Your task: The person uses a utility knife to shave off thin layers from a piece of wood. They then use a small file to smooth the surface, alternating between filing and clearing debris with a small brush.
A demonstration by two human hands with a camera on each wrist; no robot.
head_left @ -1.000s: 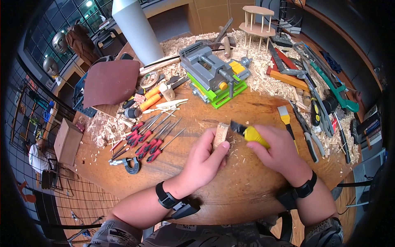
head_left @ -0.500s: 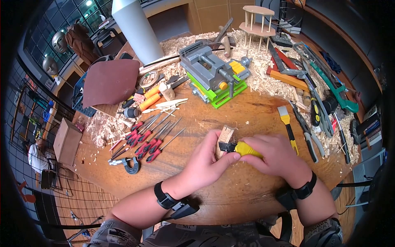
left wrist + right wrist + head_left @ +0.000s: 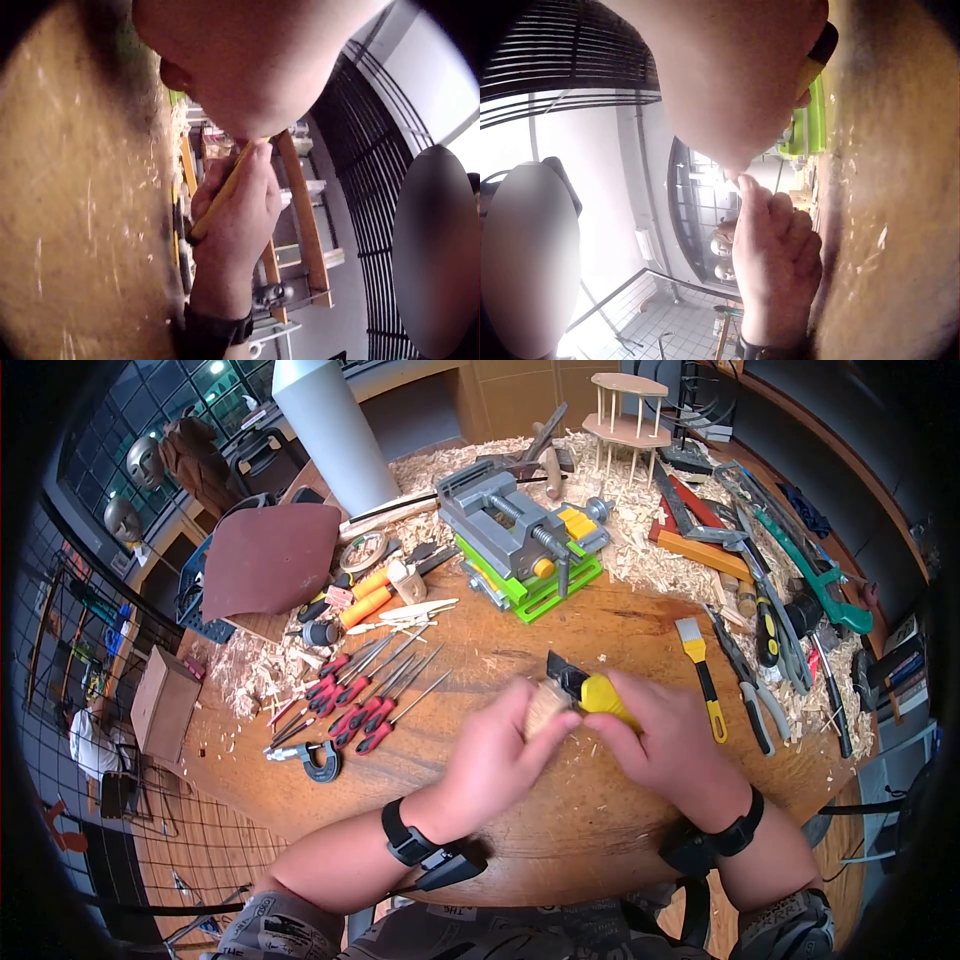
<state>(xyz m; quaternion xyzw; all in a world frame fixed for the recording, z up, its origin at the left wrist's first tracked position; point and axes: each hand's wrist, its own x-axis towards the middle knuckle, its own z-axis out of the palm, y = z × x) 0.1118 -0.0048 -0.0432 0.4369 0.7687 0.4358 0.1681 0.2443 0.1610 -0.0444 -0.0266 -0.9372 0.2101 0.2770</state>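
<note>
In the head view the left hand (image 3: 490,760) grips a small pale wood block (image 3: 546,710), blurred, its upper end showing between thumb and fingers. The right hand (image 3: 665,750) holds a yellow-handled knife (image 3: 608,701), its dark blade (image 3: 562,670) pointing up and left beside the block's top. Both thumbs are close together at the block; whether they touch is unclear. In the left wrist view the right hand (image 3: 238,225) is wrapped round the yellow handle (image 3: 221,196). The right wrist view shows the left hand (image 3: 776,262) with curled fingers, the block hidden.
Red-handled files (image 3: 350,705) and a micrometer (image 3: 320,762) lie left of the hands. A green-based vise (image 3: 520,540) stands behind them. To the right are a yellow-handled scraper (image 3: 703,670), pliers (image 3: 748,690) and a green saw (image 3: 800,560). Shavings (image 3: 640,560) cover the table's back.
The knife moved onto the block's face, then up and slightly right to its top. The left hand stays round the block, whose tilt has changed.
</note>
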